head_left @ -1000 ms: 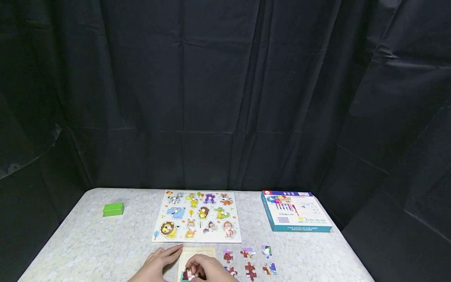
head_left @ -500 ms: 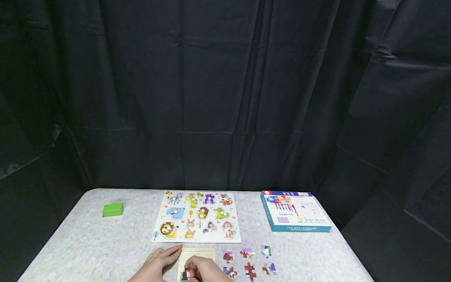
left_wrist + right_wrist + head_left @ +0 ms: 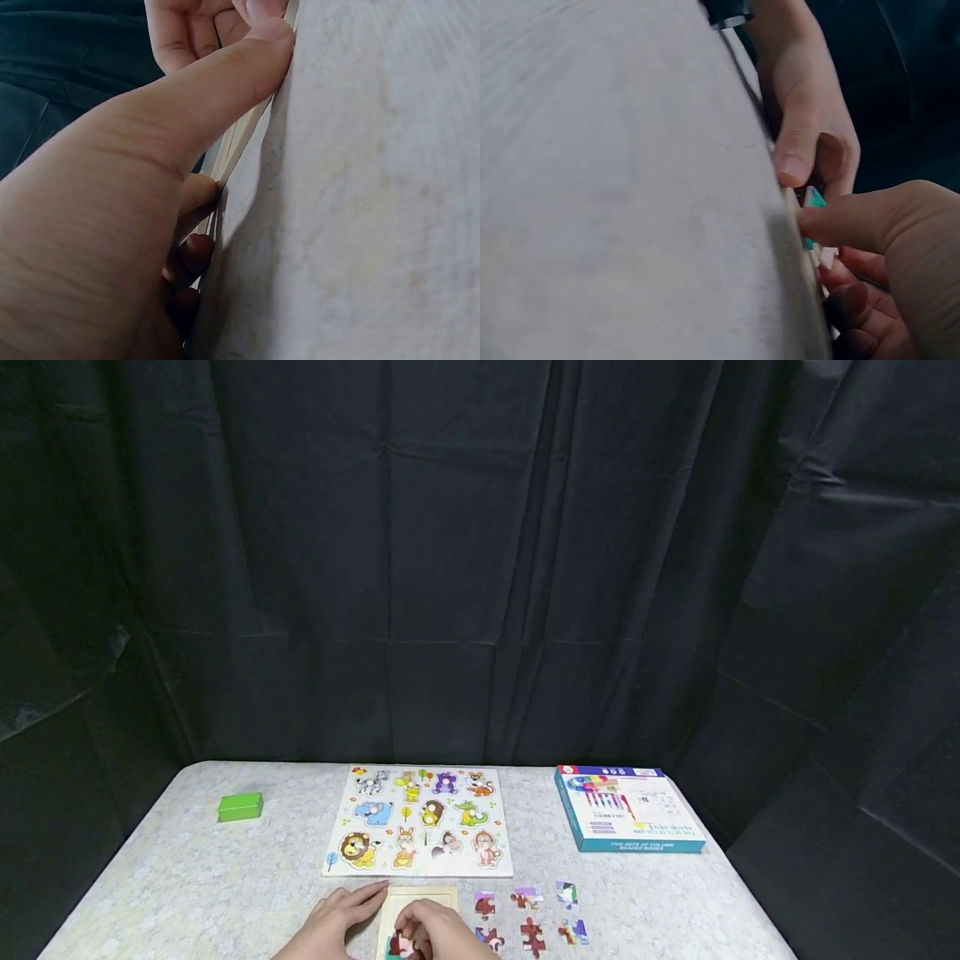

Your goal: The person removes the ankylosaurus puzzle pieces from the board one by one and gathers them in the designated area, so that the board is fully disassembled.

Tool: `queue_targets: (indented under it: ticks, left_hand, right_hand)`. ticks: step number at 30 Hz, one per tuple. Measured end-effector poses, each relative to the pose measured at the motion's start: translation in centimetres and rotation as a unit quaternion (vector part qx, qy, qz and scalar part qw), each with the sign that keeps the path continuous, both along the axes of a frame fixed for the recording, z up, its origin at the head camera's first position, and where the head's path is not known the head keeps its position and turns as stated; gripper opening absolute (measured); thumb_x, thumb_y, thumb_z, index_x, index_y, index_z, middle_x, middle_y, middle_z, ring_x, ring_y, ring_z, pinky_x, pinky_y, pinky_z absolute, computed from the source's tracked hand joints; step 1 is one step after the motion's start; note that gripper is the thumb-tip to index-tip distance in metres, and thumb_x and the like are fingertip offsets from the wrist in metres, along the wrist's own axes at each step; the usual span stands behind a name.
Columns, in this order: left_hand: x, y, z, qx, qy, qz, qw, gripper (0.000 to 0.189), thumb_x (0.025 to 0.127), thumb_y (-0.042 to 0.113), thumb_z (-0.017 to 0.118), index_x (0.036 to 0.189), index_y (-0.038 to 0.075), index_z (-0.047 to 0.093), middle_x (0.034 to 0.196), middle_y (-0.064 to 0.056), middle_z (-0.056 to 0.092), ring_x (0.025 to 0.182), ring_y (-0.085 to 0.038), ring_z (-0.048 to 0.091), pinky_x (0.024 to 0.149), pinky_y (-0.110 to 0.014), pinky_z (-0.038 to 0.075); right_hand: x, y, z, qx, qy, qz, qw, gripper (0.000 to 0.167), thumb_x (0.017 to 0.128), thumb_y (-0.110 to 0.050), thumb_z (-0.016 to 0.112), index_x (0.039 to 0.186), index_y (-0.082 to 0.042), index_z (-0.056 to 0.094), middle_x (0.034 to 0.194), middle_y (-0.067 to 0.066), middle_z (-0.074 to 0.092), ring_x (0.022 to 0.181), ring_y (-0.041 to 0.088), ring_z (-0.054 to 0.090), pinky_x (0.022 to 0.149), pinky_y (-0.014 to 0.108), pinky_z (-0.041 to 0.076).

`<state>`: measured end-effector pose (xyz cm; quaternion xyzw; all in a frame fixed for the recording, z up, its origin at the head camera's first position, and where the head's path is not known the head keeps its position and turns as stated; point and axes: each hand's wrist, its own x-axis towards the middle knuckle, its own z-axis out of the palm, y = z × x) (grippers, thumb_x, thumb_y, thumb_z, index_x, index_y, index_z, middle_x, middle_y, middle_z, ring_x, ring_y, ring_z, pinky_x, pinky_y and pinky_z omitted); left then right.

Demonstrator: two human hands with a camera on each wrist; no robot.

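Note:
In the head view a shallow wooden puzzle tray [image 3: 420, 891] lies at the table's front edge, its lower part cut off. Dark red and teal jigsaw pieces [image 3: 396, 946] show in its lower left. My left hand [image 3: 333, 920] lies along the tray's left side, forefinger at the upper corner. Its thumb presses the tray's rim [image 3: 244, 131] in the left wrist view. Over the tray, my right hand [image 3: 435, 929] has bent fingers and pinches a jigsaw piece [image 3: 828, 257], mostly hidden by them. A teal piece [image 3: 815, 198] stands tilted near the right thumb.
Several loose jigsaw pieces [image 3: 532, 935] lie right of the tray. Behind it is an animal peg-puzzle board [image 3: 412, 835]. A green block [image 3: 240, 807] sits far left, a flat teal-and-white box [image 3: 637, 810] far right. Black curtain [image 3: 450, 568] hangs behind the table.
My right hand shifts slightly left, then back right over the tray, its fingers staying on the dark red pieces. The left hand keeps its place.

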<state>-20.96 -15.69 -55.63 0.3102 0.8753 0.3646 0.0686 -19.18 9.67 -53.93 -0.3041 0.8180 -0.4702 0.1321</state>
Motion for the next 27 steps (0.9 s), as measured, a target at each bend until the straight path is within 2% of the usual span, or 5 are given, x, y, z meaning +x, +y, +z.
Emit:
queue_targets:
  ticks: [6, 13, 19, 23, 27]
  left_hand:
    - [0.06, 0.06, 0.07, 0.002, 0.003, 0.001, 1.0, 0.096, 0.078, 0.055, 0.09, 0.15, 0.001, 0.058, 0.159, -0.014, 0.053, 0.097, 0.002, 0.042, 0.08, -0.027, 0.036]
    - [0.16, 0.13, 0.13, -0.001, -0.001, 0.008, 1.0, 0.097, 0.077, 0.057, 0.09, 0.15, 0.001, 0.059, 0.158, -0.012, 0.054, 0.096, 0.002, 0.041, 0.08, -0.027, 0.036]
    - [0.17, 0.2, 0.15, -0.007, -0.005, 0.011, 0.9999, 0.098, 0.076, 0.057, 0.091, 0.15, 0.002, 0.059, 0.158, -0.012, 0.054, 0.097, 0.001, 0.041, 0.08, -0.027, 0.036]
    - [0.17, 0.13, 0.17, -0.007, -0.009, 0.008, 0.9999, 0.097, 0.077, 0.057, 0.09, 0.151, 0.002, 0.058, 0.159, -0.013, 0.054, 0.097, 0.001, 0.041, 0.08, -0.027, 0.035]
    - [0.15, 0.02, 0.15, -0.006, 0.0, 0.002, 1.0, 0.096, 0.078, 0.056, 0.09, 0.15, 0.001, 0.058, 0.158, -0.014, 0.054, 0.097, 0.001, 0.042, 0.08, -0.027, 0.036]
  right_hand:
    - [-0.1, 0.02, 0.01, 0.028, 0.039, 0.008, 0.9988, 0.029, 0.09, -0.007, 0.083, 0.115, 0.001, 0.071, 0.091, -0.009, 0.059, 0.069, -0.011, 0.044, 0.073, 0.014, 0.047]
    - [-0.2, 0.45, 0.15, -0.012, -0.019, 0.026, 0.9994, 0.023, 0.095, -0.002, 0.076, 0.116, 0.006, 0.072, 0.089, -0.015, 0.057, 0.067, -0.009, 0.047, 0.066, 0.013, 0.045]
    - [-0.11, 0.42, 0.3, 0.001, -0.009, 0.022, 0.9997, 0.02, 0.096, -0.002, 0.075, 0.115, 0.005, 0.073, 0.086, -0.015, 0.056, 0.067, -0.009, 0.046, 0.068, 0.014, 0.046]
    - [-0.09, 0.35, 0.38, 0.023, 0.025, 0.029, 0.999, 0.026, 0.092, -0.003, 0.079, 0.117, 0.003, 0.074, 0.089, -0.01, 0.06, 0.07, -0.011, 0.044, 0.072, 0.013, 0.047]
    - [-0.06, 0.24, 0.38, 0.057, 0.082, 0.039, 0.9942, 0.028, 0.09, -0.003, 0.081, 0.117, 0.001, 0.075, 0.094, -0.002, 0.066, 0.076, -0.013, 0.043, 0.074, 0.011, 0.047]
